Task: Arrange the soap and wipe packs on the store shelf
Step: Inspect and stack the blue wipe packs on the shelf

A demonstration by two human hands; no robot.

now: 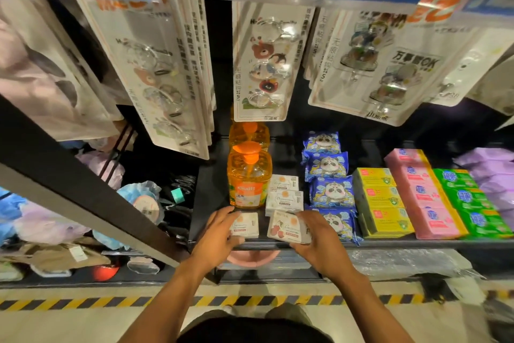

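At lower centre of the frame, a person is reaching both hands to the front of a dark store shelf (208,192). The right hand (315,235) is gripping a tilted cherry-printed soap box (285,227), fingers curled round its right end. The left hand (218,234) is pinching a small white soap box (246,225) by its left edge. Both boxes are probably light, stiff and smooth, best held across their short sides. Blue panda wipe packs (332,192) are lying just to the right.
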